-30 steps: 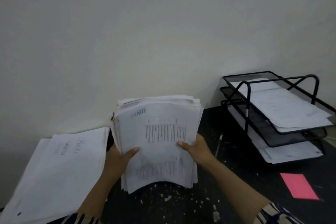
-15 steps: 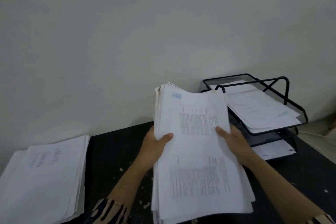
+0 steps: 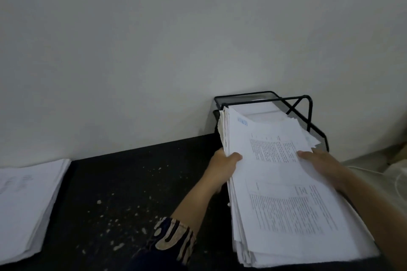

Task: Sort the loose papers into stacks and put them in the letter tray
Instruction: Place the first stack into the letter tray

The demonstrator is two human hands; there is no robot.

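I hold the thick stack of papers (image 3: 284, 185) with my left hand (image 3: 222, 167) and right hand (image 3: 323, 165), fingers curled round its two sides, its far end at the top shelf of the black letter tray (image 3: 308, 114). I think it is best to keep it flat and slide it in slowly, so no sheet catches the wire frame.

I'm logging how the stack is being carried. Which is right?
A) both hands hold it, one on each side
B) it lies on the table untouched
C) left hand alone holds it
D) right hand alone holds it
A: the left hand grips the paper stack on one edge and the right hand holds the other, in front of the letter tray.
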